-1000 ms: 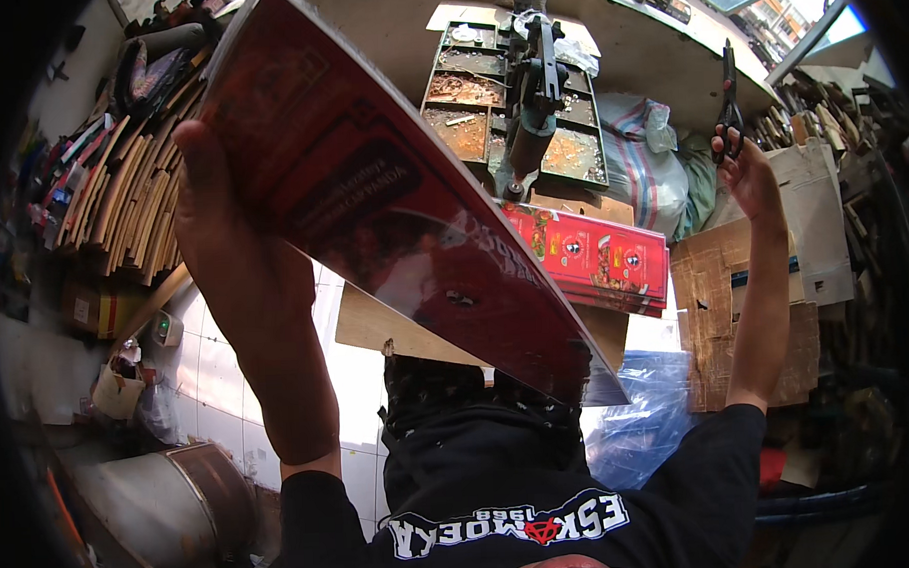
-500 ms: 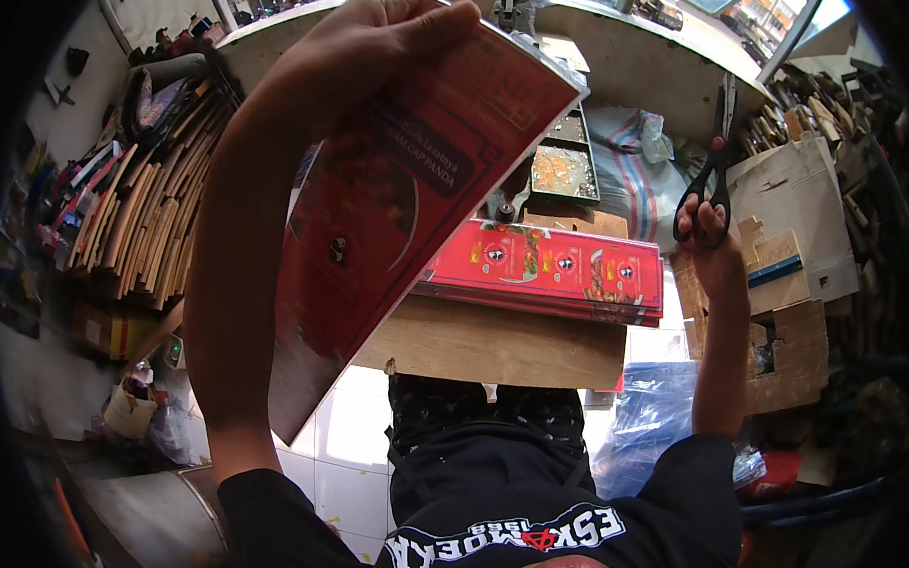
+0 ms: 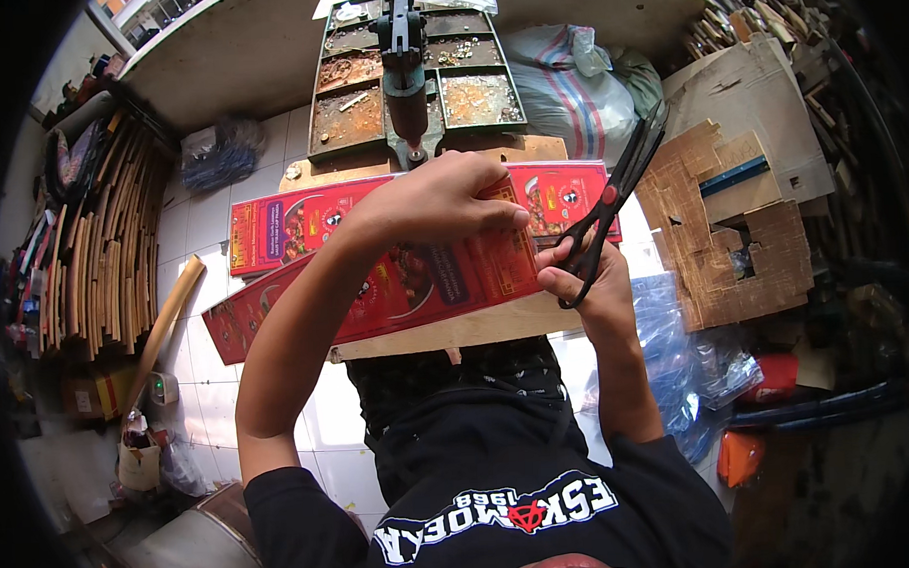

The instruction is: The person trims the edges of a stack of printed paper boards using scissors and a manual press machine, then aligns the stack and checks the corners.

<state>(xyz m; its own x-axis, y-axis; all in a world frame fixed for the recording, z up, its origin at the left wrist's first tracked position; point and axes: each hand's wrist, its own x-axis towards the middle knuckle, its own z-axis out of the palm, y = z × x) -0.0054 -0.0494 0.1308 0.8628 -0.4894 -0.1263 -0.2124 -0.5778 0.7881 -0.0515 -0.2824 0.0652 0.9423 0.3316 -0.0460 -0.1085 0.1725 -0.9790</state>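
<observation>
The left hand arches palm-down, thumb pointing right, near the right hand, whose fingers curl inward.

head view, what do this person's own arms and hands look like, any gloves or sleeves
The left hand and right hand are bare, with no gloves visible. No watch shows on the left forearm or right forearm. Plain black fabric short sleeves belong to a black T-shirt with white lettering and a red emblem.

Head camera, left fisheye.
Worn on the person's head, facing down; left hand, right hand and worktop close below.
</observation>
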